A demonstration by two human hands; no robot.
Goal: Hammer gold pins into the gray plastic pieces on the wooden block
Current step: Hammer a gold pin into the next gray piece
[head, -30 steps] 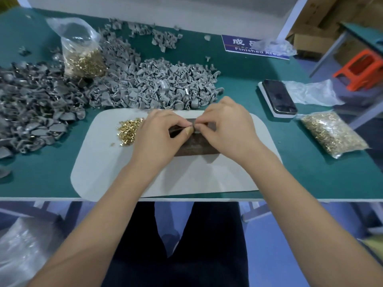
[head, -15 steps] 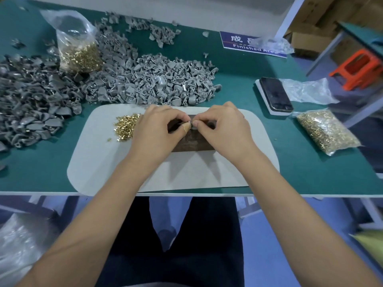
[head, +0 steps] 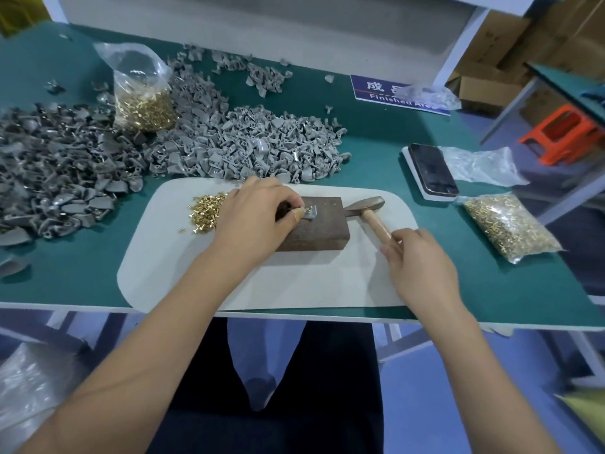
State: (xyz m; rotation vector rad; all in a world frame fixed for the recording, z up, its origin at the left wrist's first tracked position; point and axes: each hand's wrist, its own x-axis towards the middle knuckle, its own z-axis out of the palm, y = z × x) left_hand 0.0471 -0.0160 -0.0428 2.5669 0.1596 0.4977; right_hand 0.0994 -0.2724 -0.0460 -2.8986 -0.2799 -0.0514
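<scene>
The left hand (head: 258,221) pinches a tiny, light gray plastic piece (head: 311,213) with its gold pin on the wooden block (head: 314,234), while the right hand (head: 417,257) curls its fingers on the hammer (head: 366,208) by the stiff wooden handle's end.

A: Left hand (head: 258,217)?
B: Palm down, forearm coming in from bottom left. Thumb and forefinger pinched together at the tips, remaining fingers curled under.
A: Right hand (head: 422,260)?
B: Back of the hand up, forearm in from bottom right. Fingers (head: 397,239) curled, closing around a handle at the near end. Thumb can't be seen clearly.
A: Hands touching each other?
B: No, well apart, the left farther forward than the right. Both wrists roughly straight, both arms bare.
</scene>
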